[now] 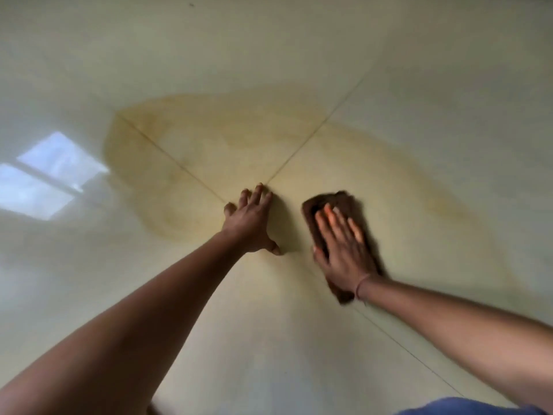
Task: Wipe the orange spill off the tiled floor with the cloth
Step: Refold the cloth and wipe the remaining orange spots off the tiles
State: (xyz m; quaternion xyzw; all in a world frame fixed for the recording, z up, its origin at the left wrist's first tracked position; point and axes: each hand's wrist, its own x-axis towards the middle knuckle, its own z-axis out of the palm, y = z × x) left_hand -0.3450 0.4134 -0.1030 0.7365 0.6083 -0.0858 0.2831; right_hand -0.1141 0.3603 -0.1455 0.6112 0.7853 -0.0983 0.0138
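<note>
A person leans over a pale, glossy tiled floor, both bare arms stretched forward. The right hand lies flat, fingers straight and together, pressing a dark brown cloth against the tile. The cloth shows beyond the fingertips and again under the wrist, where a thin band circles the arm; the hand covers its middle. The left hand rests open on the floor just beside it, fingers spread, thumb out, holding nothing. A thin orange spill spreads wide ahead of both hands, across the point where four tiles meet, and reaches well left and right. Its edges are faint and hard to trace. A bright window reflection shines on the floor at the left. The cloth's edges are blurred. A bit of blue fabric is cut off at the bottom edge.
</note>
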